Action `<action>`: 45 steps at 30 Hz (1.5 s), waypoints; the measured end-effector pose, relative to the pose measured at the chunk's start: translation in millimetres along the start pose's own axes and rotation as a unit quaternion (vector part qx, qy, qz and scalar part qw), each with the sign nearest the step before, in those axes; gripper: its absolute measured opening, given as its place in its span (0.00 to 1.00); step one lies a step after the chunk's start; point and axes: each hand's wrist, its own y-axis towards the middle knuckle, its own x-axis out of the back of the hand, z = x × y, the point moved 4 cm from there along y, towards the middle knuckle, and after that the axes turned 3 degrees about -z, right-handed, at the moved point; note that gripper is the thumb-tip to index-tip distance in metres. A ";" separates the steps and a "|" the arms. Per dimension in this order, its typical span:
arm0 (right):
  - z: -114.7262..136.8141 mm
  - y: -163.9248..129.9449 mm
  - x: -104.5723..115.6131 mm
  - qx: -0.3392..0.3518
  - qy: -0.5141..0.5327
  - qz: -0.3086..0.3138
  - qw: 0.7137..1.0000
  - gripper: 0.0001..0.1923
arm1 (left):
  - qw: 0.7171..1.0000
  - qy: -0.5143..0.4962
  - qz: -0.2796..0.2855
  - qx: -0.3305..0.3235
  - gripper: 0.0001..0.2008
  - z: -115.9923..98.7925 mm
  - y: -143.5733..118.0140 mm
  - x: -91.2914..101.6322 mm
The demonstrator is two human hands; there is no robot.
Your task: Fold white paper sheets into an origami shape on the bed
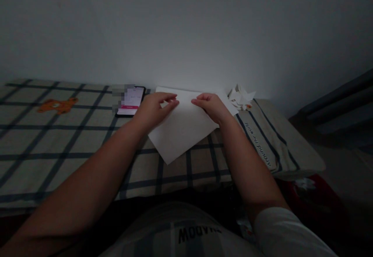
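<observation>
Dim light fills this small room, and I look down at a low table covered with a beige cloth with dark blue check lines (72, 148). It runs across the middle of the frame.

Nearest to me, at the bottom of the frame, I see a light shirt with dark letters (186, 235). Two bare arms reach up from there toward the middle.

A bit farther up is the white flat sheet of paper (182, 132). It lies on the cloth in the middle of the frame, turned so one corner points down toward me. My left hand (153, 109) rests on the left part of the sheet. Its fingers are close together and stretched along the paper, pressing its top part flat, with the thumb pinched against them. My right hand (210, 105) rests on the right part of the sheet. Its fingers are curled in tight, and the tips touch the paper. The two hands are near each other, with a small gap between them.

Just left of my left hand lies a black phone with a lit screen (131, 100). Far to the upper left, an orange bear picture (56, 105) is on the cloth.

Right of the paper, close to the wall, sits a small pile of crumpled white paper bits (240, 97). Behind it all is a plain grey wall (186, 27).
</observation>
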 end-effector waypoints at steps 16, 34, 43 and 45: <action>-4.9 1.5 -9.7 0.064 -0.121 0.039 0.990 0.13 | 0.989 -0.025 0.084 0.123 0.13 26.4 -7.1 -33.8; -9.0 0.4 -12.0 0.025 -0.087 0.034 0.995 0.08 | 0.980 -0.078 0.074 0.168 0.09 33.6 -8.7 -37.2; -8.4 0.2 -13.5 0.021 -0.111 0.054 0.992 0.15 | 0.975 -0.105 0.079 0.180 0.07 32.4 -10.4 -38.7; -6.5 -1.4 -14.1 0.021 -0.124 0.063 0.990 0.18 | 0.975 -0.104 0.080 0.181 0.07 29.7 -11.5 -38.0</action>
